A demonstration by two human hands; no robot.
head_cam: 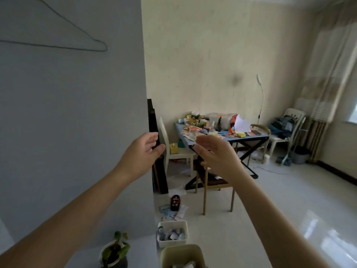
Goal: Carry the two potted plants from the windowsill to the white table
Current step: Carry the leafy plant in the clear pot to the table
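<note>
Left hand (144, 149) and right hand (214, 151) are both up in front of me, fingers (152, 137) relaxed and wide, holding nothing, so free for a pickup, I'd guess. One potted plant (114, 250) sits low in view on the white surface (143, 252) by the grey wall (67, 113), so that one looks delivered. The other isn't in view; the window (352, 111) is far right across the room, likely my next stop.
</note>
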